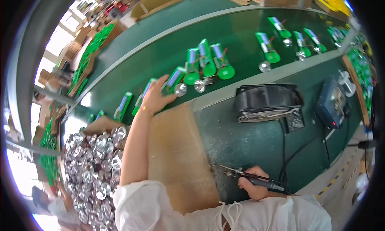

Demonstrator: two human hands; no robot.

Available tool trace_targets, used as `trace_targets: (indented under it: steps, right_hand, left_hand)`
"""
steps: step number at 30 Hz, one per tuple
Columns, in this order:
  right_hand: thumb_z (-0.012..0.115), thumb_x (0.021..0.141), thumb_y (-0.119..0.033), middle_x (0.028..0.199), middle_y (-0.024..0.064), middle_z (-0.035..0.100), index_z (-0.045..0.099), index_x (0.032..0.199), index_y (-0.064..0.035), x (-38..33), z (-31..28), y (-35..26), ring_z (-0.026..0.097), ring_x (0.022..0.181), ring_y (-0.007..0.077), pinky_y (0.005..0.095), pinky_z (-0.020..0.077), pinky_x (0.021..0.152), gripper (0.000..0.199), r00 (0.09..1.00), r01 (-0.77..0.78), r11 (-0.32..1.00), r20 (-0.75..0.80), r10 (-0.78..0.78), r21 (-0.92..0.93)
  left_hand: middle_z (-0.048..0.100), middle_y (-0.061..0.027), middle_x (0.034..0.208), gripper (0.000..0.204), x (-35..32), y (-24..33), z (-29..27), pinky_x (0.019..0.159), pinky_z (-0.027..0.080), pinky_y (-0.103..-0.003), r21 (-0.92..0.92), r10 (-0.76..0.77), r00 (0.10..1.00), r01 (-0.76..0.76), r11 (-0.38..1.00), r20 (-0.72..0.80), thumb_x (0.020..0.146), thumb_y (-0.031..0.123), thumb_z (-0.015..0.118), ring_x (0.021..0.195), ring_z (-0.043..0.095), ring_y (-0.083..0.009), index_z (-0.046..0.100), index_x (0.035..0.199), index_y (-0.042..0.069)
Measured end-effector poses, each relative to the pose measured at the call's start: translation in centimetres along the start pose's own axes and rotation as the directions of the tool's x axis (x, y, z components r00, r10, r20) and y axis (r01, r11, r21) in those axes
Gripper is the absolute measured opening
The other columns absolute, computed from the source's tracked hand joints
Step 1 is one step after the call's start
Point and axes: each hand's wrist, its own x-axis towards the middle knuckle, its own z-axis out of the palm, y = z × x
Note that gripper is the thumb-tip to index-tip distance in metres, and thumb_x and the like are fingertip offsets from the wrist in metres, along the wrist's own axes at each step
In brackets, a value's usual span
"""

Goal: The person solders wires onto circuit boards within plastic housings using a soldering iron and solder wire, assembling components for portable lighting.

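Note:
My left hand (pixel 156 97) reaches over the near edge of the green conveyor belt (pixel 240 30), its fingers spread and slightly blurred. Beside its thumb lies a shiny round metal cap (pixel 181 89), next to a green plastic housing (pixel 175 77) with a bluish-white strip. Another green housing is partly hidden under the fingers. My right hand (pixel 254 185) is closed around the dark handle of a soldering iron (pixel 266 183). The iron points left, and a thin curved wire (pixel 224 166) runs along its front over the worktop.
Brown cardboard (pixel 172 150) lies before me, with a heap of shiny metal caps (pixel 96 158) to its left. A black fan (pixel 269 102) and a dark box-shaped unit (pixel 332 104) with cables stand right. More green housings (pixel 268 48) lie along the belt. Another person (pixel 56 205) is at lower left.

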Motion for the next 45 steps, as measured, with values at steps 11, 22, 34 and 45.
trace_targets:
  steps: [11, 22, 34, 45]
  right_hand:
    - [0.063, 0.082, -0.025, 0.069, 0.0005, 0.054, 0.052, 0.087, -0.0050, 0.0, 0.1, -0.8, 0.047, 0.064, 0.0059, 0.0259, 0.0386, 0.056, 0.023, 0.991, 0.063, 0.997, 0.120, -0.058, -0.039]
    - [0.064, 0.082, -0.023, 0.065, -0.0017, 0.054, 0.052, 0.083, -0.0048, 0.3, 1.2, -0.3, 0.047, 0.061, 0.0042, 0.0245, 0.0389, 0.054, 0.022, 0.988, 0.114, 0.991, 0.093, -0.120, 0.063]
    - [0.063, 0.083, -0.016, 0.066, 0.0009, 0.058, 0.051, 0.083, -0.0032, 0.3, 1.4, 0.3, 0.052, 0.057, 0.0049, 0.0223, 0.0415, 0.049, 0.017, 0.972, 0.213, 0.977, 0.097, -0.215, 0.028]
    - [0.063, 0.083, -0.016, 0.067, 0.0016, 0.059, 0.051, 0.082, -0.0034, -0.5, 1.0, 0.3, 0.054, 0.058, 0.0057, 0.0224, 0.0435, 0.050, 0.018, 0.974, 0.214, 0.977, 0.074, -0.215, 0.020]
  left_hand:
    - [0.051, -0.0173, 0.108, 0.060, -19.7, 10.5, -0.1, 0.091, 0.036, -0.044, -0.003, -0.164, 0.981, 0.165, 0.986, -0.103, 0.071, 0.012, 0.063, 0.102, 0.048, -0.0348, 0.042, 0.127, 0.005]
    - [0.062, -0.0060, 0.109, 0.041, -30.2, -1.5, -3.1, 0.088, 0.036, -0.049, 0.704, -0.322, 0.843, 0.537, 0.465, -0.431, 0.093, 0.040, 0.038, 0.109, 0.051, -0.0248, 0.067, 0.101, 0.013]
    - [0.057, -0.0142, 0.102, 0.057, -32.8, 4.2, 1.1, 0.094, 0.031, -0.047, 0.401, -0.118, 0.927, 0.266, 0.877, -0.357, 0.075, 0.016, 0.064, 0.100, 0.050, -0.0314, 0.042, 0.126, 0.005]
    - [0.053, -0.0106, 0.080, 0.020, -31.4, 9.1, 2.3, 0.096, 0.023, -0.053, 0.421, -0.147, 0.950, 0.257, 0.870, -0.276, 0.076, 0.023, 0.061, 0.093, 0.050, -0.0293, 0.050, 0.079, 0.006]
